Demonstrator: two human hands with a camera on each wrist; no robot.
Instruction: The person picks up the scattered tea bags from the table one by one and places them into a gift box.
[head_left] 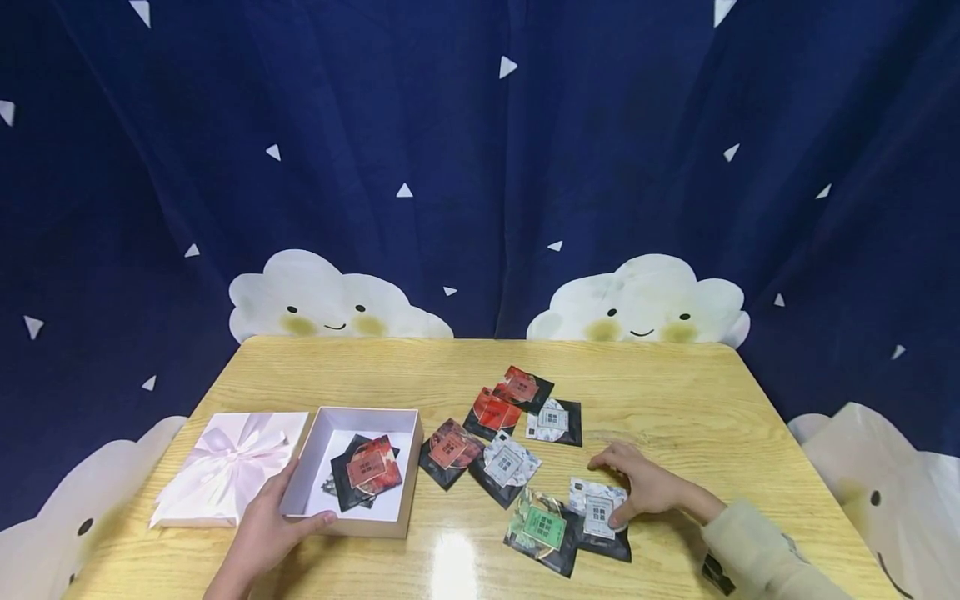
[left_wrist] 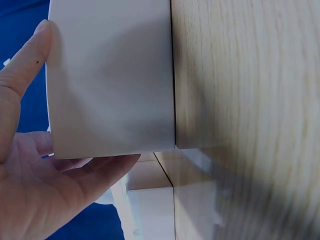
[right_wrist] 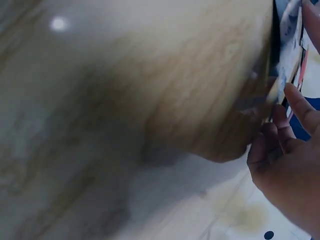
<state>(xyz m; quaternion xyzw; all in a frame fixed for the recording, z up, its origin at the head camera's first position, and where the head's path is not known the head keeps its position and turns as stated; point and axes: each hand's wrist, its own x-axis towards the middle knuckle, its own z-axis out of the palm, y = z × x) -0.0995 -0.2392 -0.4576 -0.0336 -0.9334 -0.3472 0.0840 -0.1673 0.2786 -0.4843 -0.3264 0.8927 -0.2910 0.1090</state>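
My left hand (head_left: 268, 529) holds the near-left corner of a pale gift box (head_left: 411, 492), thumb at the front rim and fingers round the left side. In the left wrist view the box wall (left_wrist: 112, 80) stands between thumb and fingers. Inside the box lie a red-and-black sachet (head_left: 386, 475) and darker sachets partly hidden under it. My right hand (head_left: 648, 485) is over a white-and-black sachet (head_left: 598, 515), thumb touching its face and fingers spread near its far edge. A green-and-black sachet (head_left: 545, 529) lies beside it, touching.
A white lid with a ribbon bow (head_left: 238, 454) lies left of the box. Right of the box are a dark red sachet (head_left: 450, 452), a white one (head_left: 506, 465), two red ones, including a bright red one (head_left: 493, 412), and another white one (head_left: 552, 421). A dark blue curtain (head_left: 480, 167) hangs behind the table.
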